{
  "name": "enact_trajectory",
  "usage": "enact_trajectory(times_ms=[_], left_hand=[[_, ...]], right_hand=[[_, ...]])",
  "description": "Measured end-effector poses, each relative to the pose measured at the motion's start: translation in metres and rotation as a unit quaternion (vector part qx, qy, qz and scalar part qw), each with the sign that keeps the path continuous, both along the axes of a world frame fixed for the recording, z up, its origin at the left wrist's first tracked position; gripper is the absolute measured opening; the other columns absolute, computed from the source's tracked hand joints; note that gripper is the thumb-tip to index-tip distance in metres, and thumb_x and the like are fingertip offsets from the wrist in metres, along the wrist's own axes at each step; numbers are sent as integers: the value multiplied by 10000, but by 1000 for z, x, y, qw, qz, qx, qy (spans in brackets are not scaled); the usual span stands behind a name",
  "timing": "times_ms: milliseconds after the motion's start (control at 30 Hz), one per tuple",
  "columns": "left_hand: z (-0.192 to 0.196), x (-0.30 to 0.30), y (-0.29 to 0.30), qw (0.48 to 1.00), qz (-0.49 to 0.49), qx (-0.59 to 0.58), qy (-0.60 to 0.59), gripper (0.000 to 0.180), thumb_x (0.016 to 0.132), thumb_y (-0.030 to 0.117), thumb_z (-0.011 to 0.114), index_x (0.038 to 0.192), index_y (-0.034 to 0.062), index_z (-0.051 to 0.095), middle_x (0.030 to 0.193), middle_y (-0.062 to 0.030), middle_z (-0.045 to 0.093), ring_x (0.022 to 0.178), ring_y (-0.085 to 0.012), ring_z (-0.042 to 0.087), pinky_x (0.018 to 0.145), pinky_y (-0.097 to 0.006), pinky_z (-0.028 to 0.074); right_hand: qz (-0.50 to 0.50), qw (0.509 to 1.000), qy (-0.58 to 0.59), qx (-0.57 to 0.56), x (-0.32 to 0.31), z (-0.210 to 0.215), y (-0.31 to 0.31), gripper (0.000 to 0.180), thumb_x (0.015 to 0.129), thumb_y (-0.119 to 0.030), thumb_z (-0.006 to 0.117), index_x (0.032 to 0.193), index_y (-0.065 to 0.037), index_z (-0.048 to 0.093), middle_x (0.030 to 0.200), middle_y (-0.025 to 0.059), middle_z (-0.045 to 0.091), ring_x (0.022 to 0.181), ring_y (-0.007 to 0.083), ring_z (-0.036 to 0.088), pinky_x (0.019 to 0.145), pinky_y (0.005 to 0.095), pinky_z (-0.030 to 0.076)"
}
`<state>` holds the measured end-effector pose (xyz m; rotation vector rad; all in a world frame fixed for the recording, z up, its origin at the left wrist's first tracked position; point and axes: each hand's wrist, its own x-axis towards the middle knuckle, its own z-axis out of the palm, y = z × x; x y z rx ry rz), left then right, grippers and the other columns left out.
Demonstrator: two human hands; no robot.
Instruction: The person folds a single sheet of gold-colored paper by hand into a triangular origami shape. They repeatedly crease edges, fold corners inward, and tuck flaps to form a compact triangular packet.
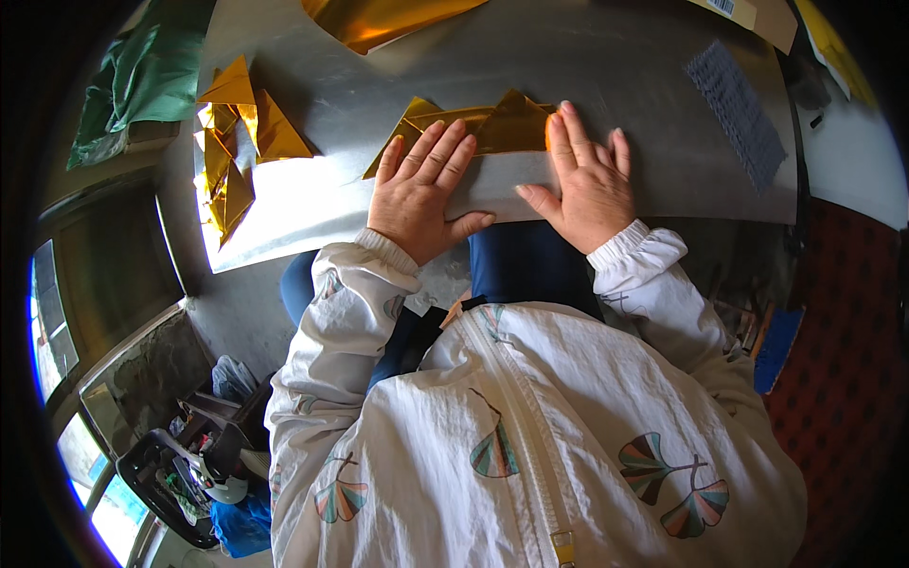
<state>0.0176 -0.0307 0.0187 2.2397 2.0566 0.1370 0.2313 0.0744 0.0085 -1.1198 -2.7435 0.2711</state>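
A folded sheet of shiny gold paper (502, 133) lies on the grey metal-topped table in front of me, with pointed peaks along its far edge. My left hand (417, 185) rests flat across its left part, fingers stretched out and thumb pointing right. At the paper's right end, my right hand (587, 180) presses down with fingers spread; an orange tint shows at the edge of its index finger. Both palms cover parts of the paper, so the folds beneath are hidden. Several folded gold paper pieces (275, 133) lie in a loose pile to the left.
More gold paper (379, 19) lies at the table's far edge. A blue-grey textured cloth (737, 114) is on the right, below a cardboard piece (767, 19). Green sheeting (142, 85) hangs over something at the far left. A black basket (161, 483) with assorted items stands lower left.
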Motion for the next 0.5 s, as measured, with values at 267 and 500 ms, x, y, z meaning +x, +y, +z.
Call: enact_trajectory(times_ms=[267, 500], left_hand=[[-1, -3, -6, 1000, 4, 11, -15, 901, 795, 764, 479, 1479, 190, 360, 1545, -34, 321, 1442, -246, 259, 1171, -510, 170], [1, -15, -16, 999, -29, -5, -15, 906, 776, 729, 546, 1484, 201, 345, 1549, -22, 314, 1446, -230, 250, 1184, -477, 154]], right_hand=[[-88, 989, -115, -2, 38, 16, 10, 821, 868, -593, 554, 1456, -49, 377, 1560, 125, 275, 1137, 295, 563, 1138, 550, 156], [144, 988, 54, -2, -12, 21, -7, 755, 837, -481, 646, 1419, -52, 430, 1516, 145, 345, 1103, 281, 561, 1109, 482, 255]])
